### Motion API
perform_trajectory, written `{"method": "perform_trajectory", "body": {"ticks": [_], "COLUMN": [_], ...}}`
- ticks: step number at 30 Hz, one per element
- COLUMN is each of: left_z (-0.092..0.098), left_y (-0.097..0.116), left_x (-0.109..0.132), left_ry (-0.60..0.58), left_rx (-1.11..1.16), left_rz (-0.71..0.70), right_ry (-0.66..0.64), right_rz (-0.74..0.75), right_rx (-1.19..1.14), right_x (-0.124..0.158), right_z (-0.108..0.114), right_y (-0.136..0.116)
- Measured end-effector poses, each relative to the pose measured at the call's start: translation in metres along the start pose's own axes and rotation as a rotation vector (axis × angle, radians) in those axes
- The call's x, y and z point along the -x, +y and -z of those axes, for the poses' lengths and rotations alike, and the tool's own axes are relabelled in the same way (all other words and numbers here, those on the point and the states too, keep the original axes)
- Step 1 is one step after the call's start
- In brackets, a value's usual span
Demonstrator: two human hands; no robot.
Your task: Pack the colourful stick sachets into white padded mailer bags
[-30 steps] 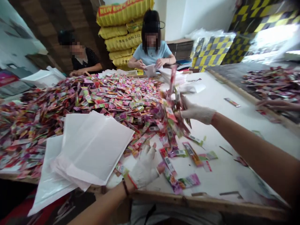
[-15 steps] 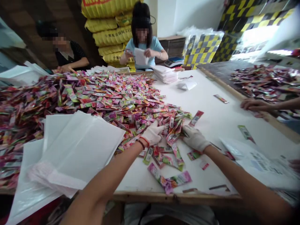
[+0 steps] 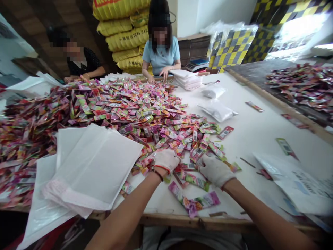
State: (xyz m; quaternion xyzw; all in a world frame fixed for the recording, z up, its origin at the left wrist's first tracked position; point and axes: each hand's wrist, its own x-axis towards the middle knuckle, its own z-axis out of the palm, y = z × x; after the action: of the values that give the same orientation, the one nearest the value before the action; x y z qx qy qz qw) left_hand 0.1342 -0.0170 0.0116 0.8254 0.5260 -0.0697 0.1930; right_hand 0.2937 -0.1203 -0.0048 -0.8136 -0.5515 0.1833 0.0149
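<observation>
Both hands wear white gloves and rest among small colourful sachets on a white table. My left hand (image 3: 165,160) is at the near edge of the large sachet pile (image 3: 111,104), its fingers curled down; what they hold, if anything, is hidden. My right hand (image 3: 216,170) lies a little to the right, its fingertips touching loose sachets; whether they grip any cannot be told. Between and below the hands lie several sachets, among them a purple pair (image 3: 194,202) near the table's front edge. White padded envelopes (image 3: 99,163) overlap left of my left hand.
Across the table (image 3: 234,139), a person in light blue (image 3: 162,55) reaches toward the pile beside stacked envelopes (image 3: 187,80); another person in black (image 3: 87,64) sits left. Filled white packets (image 3: 218,110) lie beyond my right hand. A printed white bag (image 3: 296,184) is at right, with more sachets (image 3: 307,83) behind.
Both my hands have drawn back toward me, slightly apart from the pile. The person opposite no longer holds up an envelope; another white packet lies on the table. The hands at far right have left view.
</observation>
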Motion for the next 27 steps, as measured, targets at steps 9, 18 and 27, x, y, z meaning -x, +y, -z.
{"method": "perform_trajectory", "body": {"ticks": [9,18,27], "left_z": [0.011,-0.011,0.008], "left_y": [-0.055,-0.048,-0.051], "left_x": [0.012,0.026,0.012], "left_ry": [0.039,-0.036,0.187], "left_rx": [0.537,0.043,0.527], "left_rz": [-0.076,-0.037,-0.196], "right_ry": [-0.075,0.029,0.267], "right_rz": [0.361,0.706,0.637], "right_rx": [-0.071,0.054,-0.398], "right_x": [0.013,-0.075,-0.042], "right_z": [0.034,0.021,0.054], "right_y": [0.053,0.024,0.044]}}
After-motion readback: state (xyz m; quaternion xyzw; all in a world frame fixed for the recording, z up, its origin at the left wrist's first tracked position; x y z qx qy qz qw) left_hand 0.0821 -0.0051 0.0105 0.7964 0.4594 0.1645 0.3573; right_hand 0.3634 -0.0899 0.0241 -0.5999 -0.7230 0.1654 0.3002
